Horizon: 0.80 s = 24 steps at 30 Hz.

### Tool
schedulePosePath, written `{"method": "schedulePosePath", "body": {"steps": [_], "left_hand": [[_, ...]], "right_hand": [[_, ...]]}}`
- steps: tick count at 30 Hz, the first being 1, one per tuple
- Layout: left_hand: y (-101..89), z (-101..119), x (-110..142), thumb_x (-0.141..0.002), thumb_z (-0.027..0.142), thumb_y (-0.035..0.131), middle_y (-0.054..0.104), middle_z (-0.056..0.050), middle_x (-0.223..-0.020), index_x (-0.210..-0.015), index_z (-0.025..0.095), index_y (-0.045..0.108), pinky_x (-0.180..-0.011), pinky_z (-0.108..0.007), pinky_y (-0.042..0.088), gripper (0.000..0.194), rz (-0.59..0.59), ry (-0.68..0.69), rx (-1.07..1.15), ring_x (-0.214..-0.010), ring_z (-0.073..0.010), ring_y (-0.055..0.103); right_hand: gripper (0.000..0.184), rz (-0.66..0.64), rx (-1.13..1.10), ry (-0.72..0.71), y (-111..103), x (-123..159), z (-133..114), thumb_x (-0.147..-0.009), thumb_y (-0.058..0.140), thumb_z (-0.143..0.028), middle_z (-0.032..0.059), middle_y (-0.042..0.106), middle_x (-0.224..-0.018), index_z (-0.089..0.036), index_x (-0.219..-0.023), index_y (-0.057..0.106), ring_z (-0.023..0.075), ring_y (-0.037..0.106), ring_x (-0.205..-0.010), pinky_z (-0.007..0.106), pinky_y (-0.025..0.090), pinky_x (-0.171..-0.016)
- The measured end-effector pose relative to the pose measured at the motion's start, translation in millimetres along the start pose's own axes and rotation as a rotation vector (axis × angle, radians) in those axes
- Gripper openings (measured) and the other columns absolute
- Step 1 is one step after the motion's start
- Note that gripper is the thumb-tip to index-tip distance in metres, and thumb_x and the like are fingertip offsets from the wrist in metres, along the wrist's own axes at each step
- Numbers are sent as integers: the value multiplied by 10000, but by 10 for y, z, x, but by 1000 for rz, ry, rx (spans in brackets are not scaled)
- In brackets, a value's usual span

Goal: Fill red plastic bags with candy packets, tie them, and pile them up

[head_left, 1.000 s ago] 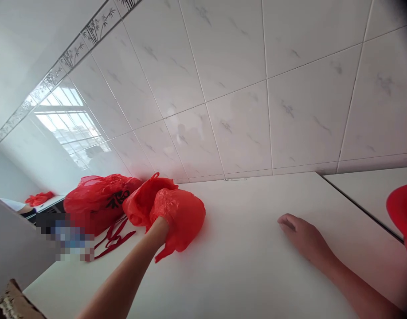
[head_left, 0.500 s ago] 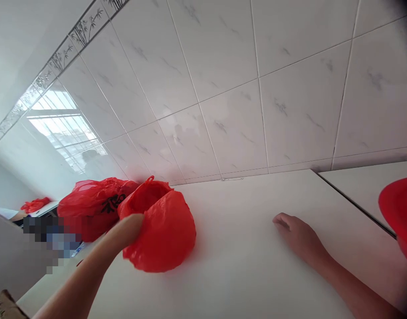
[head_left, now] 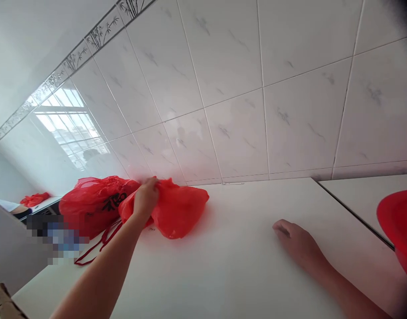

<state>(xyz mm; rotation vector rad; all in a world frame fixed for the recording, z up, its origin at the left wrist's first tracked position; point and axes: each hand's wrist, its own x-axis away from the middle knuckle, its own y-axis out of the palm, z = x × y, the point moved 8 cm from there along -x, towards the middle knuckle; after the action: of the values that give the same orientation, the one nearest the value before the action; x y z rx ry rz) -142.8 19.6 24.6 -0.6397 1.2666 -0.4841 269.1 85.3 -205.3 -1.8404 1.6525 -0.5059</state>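
My left hand (head_left: 146, 198) is closed on a red plastic bag (head_left: 181, 210), gripping it near its upper left side. The bag lies crumpled on the white table (head_left: 217, 274) close to the tiled wall. Part of it is hidden behind my hand. My right hand (head_left: 298, 241) rests on the table to the right, fingers curled in loosely with a small dark gap by the thumb and nothing visible in them. Just left of my left hand sits a full red bag (head_left: 97, 199) with a black printed character.
A red plastic basket (head_left: 399, 226) stands at the right edge, past a seam in the tabletop. Dark red straps (head_left: 102, 241) lie on the table at left. Far left, another red bag (head_left: 33, 199) and a person's arm (head_left: 22, 210) show. The tiled wall (head_left: 233, 119) bounds the back.
My left hand has moved up and right toward the wall, taking the red bag along, which is now flatter and more folded. Red straps have come into view. My right hand has stayed put.
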Motion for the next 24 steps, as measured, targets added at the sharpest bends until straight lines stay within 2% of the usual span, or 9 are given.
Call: {"method": "schedulePosePath", "body": {"steps": [4, 7, 9, 11, 14, 18, 20, 22, 24], "left_hand": [[-597, -124, -152, -781, -49, 236, 465, -142, -1219, -1162, 78, 400, -951, -370, 375, 434, 440, -136, 25, -1152, -221, 434], [-446, 45, -229, -783, -1, 355, 486, -104, -1220, -1039, 132, 502, -931, -326, 380, 324, 330, -48, 130, -1168, -211, 430], [-165, 130, -230, -727, 32, 474, 598, -68, -999, -828, 163, 568, -812, -282, 427, 190, 162, -4, 188, -993, -196, 545], [27, 95, -217, -666, 37, 526, 606, -31, -740, -674, 171, 560, -676, -257, 433, 138, 90, -25, 204, -749, -168, 582], [30, -111, -296, -658, 50, 492, 577, -8, -627, -674, 172, 573, -612, -254, 415, 147, 147, -114, 224, -624, -154, 551], [-312, -280, -451, -731, 62, 334, 621, -42, -830, -961, 150, 536, -630, -243, 445, 318, 375, -263, 263, -726, -152, 578], [-478, -116, -418, -740, 65, 320, 619, -58, -967, -1007, 156, 502, -695, -242, 472, 336, 470, -212, 327, -829, -148, 595], [-598, 216, -227, -729, 63, 354, 603, -54, -1062, -961, 178, 520, -824, -268, 471, 308, 534, -46, 396, -976, -158, 582], [-557, 616, 105, -722, 67, 388, 576, -62, -1132, -908, 188, 556, -927, -314, 440, 278, 446, 126, 365, -1095, -183, 535]], "right_hand": [[185, 21, -5, 5, -15, -22, 8, -767, 413, -349, 6, 628, -780, -251, -773, 570, 174, 546, -646, 257, 362, -512], [189, 3, 4, 27, 8, -29, 36, -771, 406, -349, 5, 628, -792, -256, -782, 570, 178, 552, -656, 263, 374, -522], [194, -17, 6, 26, 27, -19, 37, -787, 391, -355, 3, 624, -799, -257, -789, 559, 180, 557, -669, 271, 389, -542], [196, -31, 2, 10, 34, -3, 22, -805, 375, -361, -2, 617, -794, -257, -786, 540, 177, 558, -675, 274, 397, -557], [193, -43, 1, -2, 30, 13, 8, -823, 360, -362, -14, 602, -763, -256, -768, 512, 170, 548, -664, 271, 396, -559], [199, -39, 12, 15, 26, -2, 41, -838, 354, -368, -17, 602, -779, -259, -775, 509, 168, 546, -662, 275, 411, -564], [205, -26, 21, 5, 50, -2, 30, -844, 358, -374, -3, 611, -826, -264, -822, 530, 178, 564, -701, 290, 435, -599], [217, -2, 24, -73, 99, 32, -81, -842, 379, -357, 28, 619, -915, -260, -910, 561, 199, 581, -803, 315, 457, -682], [246, -2, 20, -231, 188, 120, -311, -836, 399, -305, 57, 615, -992, -242, -987, 582, 214, 570, -910, 337, 451, -782]]}}
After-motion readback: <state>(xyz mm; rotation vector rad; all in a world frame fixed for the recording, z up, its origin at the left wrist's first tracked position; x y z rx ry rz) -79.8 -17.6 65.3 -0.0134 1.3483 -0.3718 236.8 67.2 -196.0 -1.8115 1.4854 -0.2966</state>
